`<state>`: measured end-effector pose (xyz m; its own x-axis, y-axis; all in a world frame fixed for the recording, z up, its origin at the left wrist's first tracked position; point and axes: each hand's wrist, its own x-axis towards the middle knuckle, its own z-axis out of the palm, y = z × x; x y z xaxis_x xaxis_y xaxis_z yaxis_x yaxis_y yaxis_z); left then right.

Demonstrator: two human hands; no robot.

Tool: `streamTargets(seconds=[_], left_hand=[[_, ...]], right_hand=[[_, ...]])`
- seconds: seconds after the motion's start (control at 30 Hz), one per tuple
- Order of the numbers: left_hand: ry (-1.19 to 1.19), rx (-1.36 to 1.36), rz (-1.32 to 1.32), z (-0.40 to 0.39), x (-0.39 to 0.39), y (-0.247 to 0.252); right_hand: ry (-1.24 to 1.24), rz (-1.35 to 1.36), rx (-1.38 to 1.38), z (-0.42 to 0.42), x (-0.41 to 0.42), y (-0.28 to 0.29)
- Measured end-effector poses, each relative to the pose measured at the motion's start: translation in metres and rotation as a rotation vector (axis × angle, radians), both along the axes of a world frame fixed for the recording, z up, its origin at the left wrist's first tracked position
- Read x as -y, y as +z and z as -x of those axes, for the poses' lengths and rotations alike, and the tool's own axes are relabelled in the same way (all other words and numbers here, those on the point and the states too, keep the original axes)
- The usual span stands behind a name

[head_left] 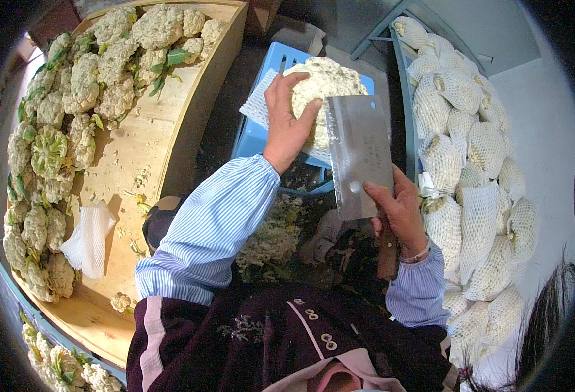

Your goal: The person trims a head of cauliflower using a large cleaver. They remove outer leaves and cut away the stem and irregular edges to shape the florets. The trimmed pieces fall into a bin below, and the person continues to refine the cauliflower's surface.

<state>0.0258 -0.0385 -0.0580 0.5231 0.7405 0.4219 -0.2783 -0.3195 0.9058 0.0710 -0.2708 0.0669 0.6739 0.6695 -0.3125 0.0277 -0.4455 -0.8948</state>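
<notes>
A large head of cauliflower [331,78] rests on a blue plastic stool [248,139], with white foam netting [260,100] spread beneath it. Spread over the cauliflower's left side is my left hand [290,117], its thumb and fingers holding the head. My right hand [400,208] grips a cleaver [358,152] by its brown wooden handle, near the blade. The broad blade stands at the right of the cauliflower and hides part of it; whether its edge touches the curds I cannot tell.
To the left, a wooden bin [170,132] holds many cauliflowers [84,81] and a loose foam net sleeve [91,240]. Net-wrapped cauliflowers [483,147] are piled along the right. Trimmings [272,235] lie below the stool. More cauliflower [67,365] shows at lower left.
</notes>
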Motion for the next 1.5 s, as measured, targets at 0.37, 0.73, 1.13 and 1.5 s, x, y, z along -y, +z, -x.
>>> streamTargets(seconds=[0.37,0.73,1.13,1.5], left_hand=[[0.009,-0.033,-0.014,0.000,-0.001,0.002],[-0.054,-0.024,0.162,0.005,-0.003,0.009],[0.180,-0.094,-0.388,0.057,-0.002,0.031],[0.278,-0.103,-0.266,0.067,-0.036,0.025]], right_hand=[[-0.026,-0.035,-0.036,0.006,-0.002,-0.003],[-0.028,-0.063,0.034,0.008,-0.005,-0.020],[0.200,0.068,0.117,0.022,0.029,-0.040],[-0.027,-0.105,-0.083,0.015,0.047,-0.038]])
